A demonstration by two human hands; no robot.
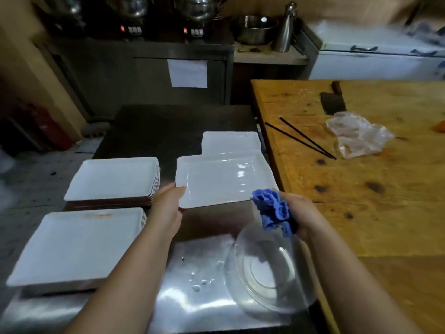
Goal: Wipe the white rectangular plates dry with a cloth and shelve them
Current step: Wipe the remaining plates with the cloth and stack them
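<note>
Steel counter [149, 131], left hand [166, 208] gripping plate [224, 179]

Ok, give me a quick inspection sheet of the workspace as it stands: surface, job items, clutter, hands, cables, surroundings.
Surface: steel counter, water drops near its front; wooden table adjoining on the right.
Job's things: held plate, white and rectangular, above the counter; blue cloth bunched at its near right corner; plate stacks at near left, mid left and far right.
Clutter: glass bowl on the counter; cleaver, chopsticks and plastic bag on the table.
Hands: left hand grips the plate's near left edge; right hand grips the cloth.
Cables: nothing seen.
Surroundings: metal pots, steel bowl and flask along the back.
</note>
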